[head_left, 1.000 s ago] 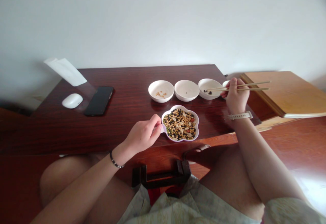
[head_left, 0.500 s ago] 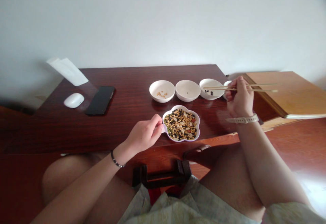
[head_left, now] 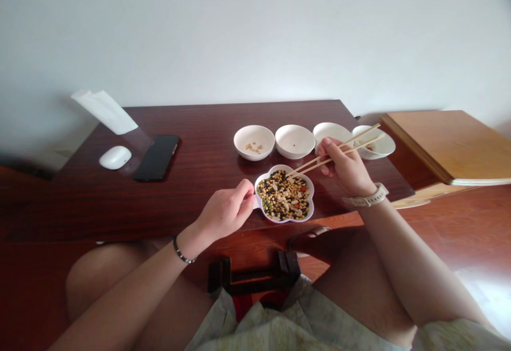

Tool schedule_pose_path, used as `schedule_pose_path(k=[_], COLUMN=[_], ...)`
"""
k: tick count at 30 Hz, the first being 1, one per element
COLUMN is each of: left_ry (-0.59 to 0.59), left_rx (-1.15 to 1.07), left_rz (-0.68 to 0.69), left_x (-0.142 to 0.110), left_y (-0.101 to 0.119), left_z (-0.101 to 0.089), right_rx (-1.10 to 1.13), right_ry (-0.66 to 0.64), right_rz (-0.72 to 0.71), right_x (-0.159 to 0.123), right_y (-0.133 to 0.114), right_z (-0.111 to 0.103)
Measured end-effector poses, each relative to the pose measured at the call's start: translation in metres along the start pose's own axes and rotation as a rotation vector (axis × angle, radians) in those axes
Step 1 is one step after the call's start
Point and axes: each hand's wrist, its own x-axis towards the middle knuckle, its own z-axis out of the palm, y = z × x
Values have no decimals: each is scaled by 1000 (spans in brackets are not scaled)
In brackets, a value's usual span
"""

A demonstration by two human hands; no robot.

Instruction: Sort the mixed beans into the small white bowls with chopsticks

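Right-hand grip (head_left: 346,169) closes around a pair of chopsticks (head_left: 307,165), fingers gathered along the shafts so that the two sticks run slanting, their tips pointing left and toward the person, their blunt ends out over the bowl at the far right. The tips sit close together among the mixed beans (head_left: 283,196) at the far side of a flower-shaped dish (head_left: 312,212); whether a bean is pinched between them cannot be told. The dish lies left of the right hand and nearer the person, near the front edge of the bench (head_left: 199,143), and that hand itself is clear of it, with only the sticks reaching across.

Nearer to the dish is the left hand (head_left: 228,210), its grip narrow, thumb and finger shut on the short handle, which points left. Beyond the dish, four white bowls stand in a row: one with some pale beans (head_left: 254,147), one with a single dark speck, one partly hidden behind the right hand, and one at the end.
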Motion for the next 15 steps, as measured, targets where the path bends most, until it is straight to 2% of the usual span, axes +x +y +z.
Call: schedule_pose_path(k=[7,15], left_ry=[8,10], left_rx=[8,0], left_rz=[14,14], left_x=[0,0], left_y=[-1,-1], left_z=[1,2], right_rx=[-79,-104], right_ry=[-32,-74], right_rz=[-17,33], right_x=[-2,-2], right_y=[-5,5], right_z=[10,10])
